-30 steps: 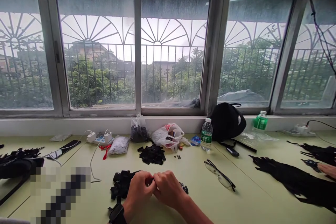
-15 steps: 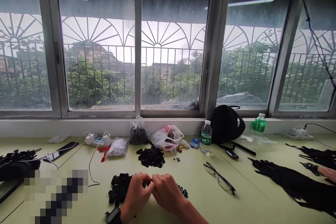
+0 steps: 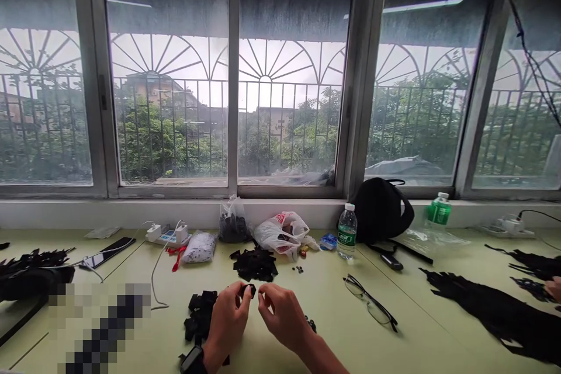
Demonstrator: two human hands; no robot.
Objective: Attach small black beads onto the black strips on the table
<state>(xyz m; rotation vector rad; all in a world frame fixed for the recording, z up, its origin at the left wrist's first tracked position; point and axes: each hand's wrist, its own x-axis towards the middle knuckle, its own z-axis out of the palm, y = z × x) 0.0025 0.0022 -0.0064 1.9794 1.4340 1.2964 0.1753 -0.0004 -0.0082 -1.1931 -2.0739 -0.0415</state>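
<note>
Pinching a small black piece [image 3: 253, 290] between thumb and fingers, your left hand [image 3: 228, 318] had it right there, up above the pale green tabletop [image 3: 319, 292]! Your right hand [image 3: 283, 315] was just beside it, fingers curled in and the tips facing the piece, with a narrow gap between the two hands; whether those right fingertips gripped anything, I could not tell. A dark watch [image 3: 193, 359] sat on your left wrist.

Close by on the left lay a heap of black fabric pieces [image 3: 200, 311], partly covered by your left hand, and a second black heap [image 3: 254, 264] spread out farther ahead. Over on the other side, small dark round bits [image 3: 311, 322] peeked out from behind your right hand, while a few more little discs [image 3: 298, 269] sat beyond. Eyeglasses [image 3: 371, 304] lay open to the right!

At the back stood a green-labelled water bottle [image 3: 346, 234], with a crumpled white plastic bag [image 3: 280, 238] to its left. And at the far right edge, another person's hand [image 3: 554, 288] showed by long black strips [image 3: 495, 310].
</note>
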